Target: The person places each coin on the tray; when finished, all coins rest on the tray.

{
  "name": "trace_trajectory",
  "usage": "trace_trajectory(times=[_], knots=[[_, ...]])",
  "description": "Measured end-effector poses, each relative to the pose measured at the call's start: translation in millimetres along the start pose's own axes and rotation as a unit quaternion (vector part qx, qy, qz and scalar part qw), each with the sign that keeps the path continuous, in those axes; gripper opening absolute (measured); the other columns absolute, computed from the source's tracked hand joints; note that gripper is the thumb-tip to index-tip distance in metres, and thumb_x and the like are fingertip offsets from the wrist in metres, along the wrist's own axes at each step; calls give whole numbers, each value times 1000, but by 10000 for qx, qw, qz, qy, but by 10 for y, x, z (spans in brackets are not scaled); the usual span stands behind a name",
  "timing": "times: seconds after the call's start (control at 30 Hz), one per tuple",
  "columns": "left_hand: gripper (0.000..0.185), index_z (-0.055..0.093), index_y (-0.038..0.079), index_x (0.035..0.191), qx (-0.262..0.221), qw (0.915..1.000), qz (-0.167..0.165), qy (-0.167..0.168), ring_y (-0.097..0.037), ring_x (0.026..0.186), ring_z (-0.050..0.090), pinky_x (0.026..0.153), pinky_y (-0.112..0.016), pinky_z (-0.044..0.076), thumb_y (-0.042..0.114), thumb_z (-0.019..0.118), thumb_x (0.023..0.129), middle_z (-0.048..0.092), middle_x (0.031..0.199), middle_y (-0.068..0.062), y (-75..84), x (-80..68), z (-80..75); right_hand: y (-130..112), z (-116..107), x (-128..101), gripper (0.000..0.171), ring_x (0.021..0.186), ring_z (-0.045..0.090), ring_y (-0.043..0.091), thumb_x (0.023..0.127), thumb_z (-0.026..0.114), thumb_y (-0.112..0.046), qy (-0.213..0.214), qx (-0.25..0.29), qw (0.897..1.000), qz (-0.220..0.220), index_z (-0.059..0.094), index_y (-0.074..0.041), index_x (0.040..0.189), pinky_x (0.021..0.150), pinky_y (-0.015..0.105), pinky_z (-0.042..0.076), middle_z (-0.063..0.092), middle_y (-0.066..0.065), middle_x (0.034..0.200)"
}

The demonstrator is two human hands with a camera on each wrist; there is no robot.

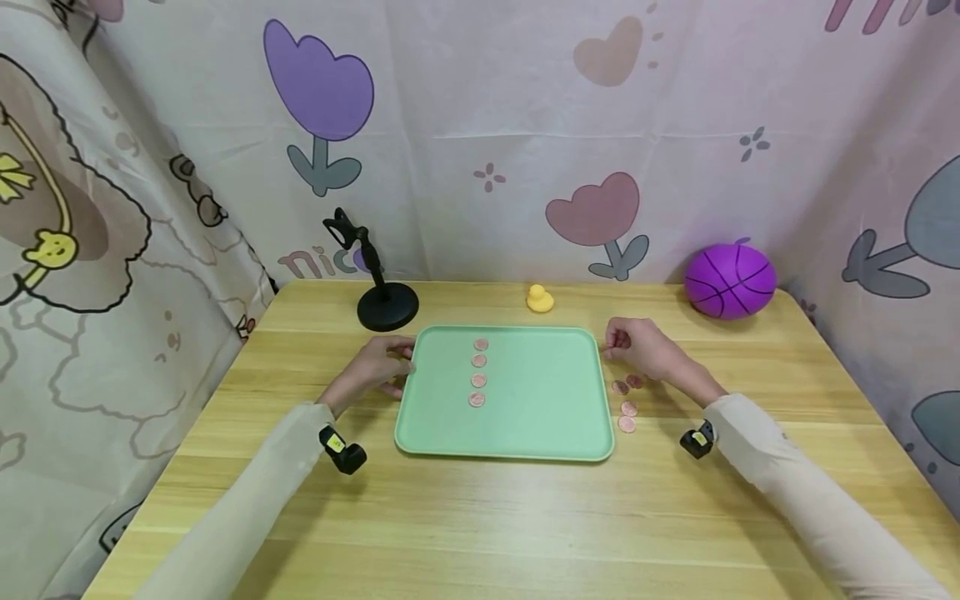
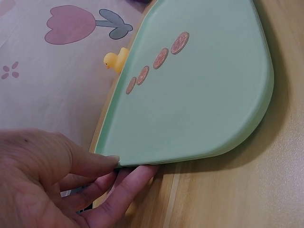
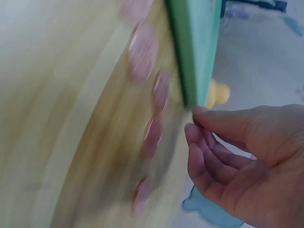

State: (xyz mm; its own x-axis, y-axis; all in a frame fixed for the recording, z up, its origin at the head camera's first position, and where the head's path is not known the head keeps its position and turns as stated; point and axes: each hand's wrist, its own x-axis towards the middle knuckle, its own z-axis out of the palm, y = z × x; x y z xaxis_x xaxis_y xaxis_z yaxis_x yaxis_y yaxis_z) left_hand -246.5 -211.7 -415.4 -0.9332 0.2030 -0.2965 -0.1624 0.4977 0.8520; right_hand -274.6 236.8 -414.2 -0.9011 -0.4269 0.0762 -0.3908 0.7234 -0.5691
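wooden table (image 1: pixel 480 517): green tray (image 1: pixel 540 400), loose coins (image 1: pixel 628 408), black stand (image 1: pixel 387 307), yellow duck (image 1: pixel 540 300), purple ball (image 1: pixel 730 281).

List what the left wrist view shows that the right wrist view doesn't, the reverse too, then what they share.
Only the left wrist view: the left hand, pinching the tray's rim near a corner, and the complete row of four coins lying on the tray.

Only the right wrist view: the right hand near a tray corner, and the loose coins on the tabletop beside the tray, somewhat blurred.

Both: the green tray, the yellow duck and the wooden table.
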Motion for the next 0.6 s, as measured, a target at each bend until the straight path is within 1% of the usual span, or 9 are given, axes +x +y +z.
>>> trace_trajectory(times=[0.1, 0.2, 0.27, 0.33, 0.43, 0.53, 0.6], knots=[[56, 42, -6, 155, -13, 10000, 32, 18, -24, 91, 61, 64, -33, 66, 1, 58, 102, 52, 136, -26, 1, 6, 2, -141, 43, 21, 10, 76, 59, 19, 93, 73, 5, 250, 229, 9994, -93, 66, -1, 90, 65, 22, 51, 67, 9, 82], [56, 43, -6, 155, -22, 10000, 41, 31, -24, 92, 61, 64, -33, 66, 1, 59, 102, 52, 137, -26, -2, 11, 3, -273, 97, 49, 7, 77, 62, 19, 95, 72, 5, 235, 462, 9984, -218, 68, 0, 92, 66, 19, 53, 69, 11, 84], [56, 43, -6, 155, -11, 10000, 25, 39, -25, 92, 61, 64, -33, 66, 1, 60, 102, 52, 137, -25, -8, 11, 1, -341, 146, 73, 5, 78, 63, 19, 95, 71, 5, 56, 693, 9972, -260, 70, 1, 93, 67, 19, 55, 71, 13, 86], [56, 44, -5, 155, -4, 10000, 5, 44, -24, 92, 61, 64, -32, 66, 1, 60, 102, 53, 136, -25, -15, 11, 0, -398, 200, 94, 3, 80, 65, 20, 96, 70, 5, -194, 955, 9950, -200, 72, 3, 95, 70, 21, 58, 72, 14, 88], [55, 43, -5, 155, -7, 10000, 4, 35, -24, 92, 61, 64, -32, 66, 1, 59, 103, 53, 136, -25, -20, 6, 0, -466, 289, 134, 3, 80, 69, 23, 97, 70, 3, -499, 1394, 9890, -15, 73, 5, 97, 71, 29, 64, 74, 16, 89], [55, 42, -4, 156, -39, 10000, 11, 20, -24, 92, 61, 64, -31, 65, 1, 57, 103, 52, 136, -25, -21, -2, 0, -540, 375, 172, 6, 76, 72, 25, 97, 72, -2, -705, 1710, 9826, 148, 73, 5, 97, 70, 37, 66, 74, 17, 86], [55, 42, -4, 156, -41, 10000, 14, 16, -24, 92, 61, 64, -31, 65, 1, 57, 104, 52, 137, -25, -22, -5, 0, -598, 433, 192, 9, 74, 72, 24, 97, 74, -5, -842, 1860, 9787, 194, 72, 4, 95, 68, 38, 66, 75, 16, 83]])
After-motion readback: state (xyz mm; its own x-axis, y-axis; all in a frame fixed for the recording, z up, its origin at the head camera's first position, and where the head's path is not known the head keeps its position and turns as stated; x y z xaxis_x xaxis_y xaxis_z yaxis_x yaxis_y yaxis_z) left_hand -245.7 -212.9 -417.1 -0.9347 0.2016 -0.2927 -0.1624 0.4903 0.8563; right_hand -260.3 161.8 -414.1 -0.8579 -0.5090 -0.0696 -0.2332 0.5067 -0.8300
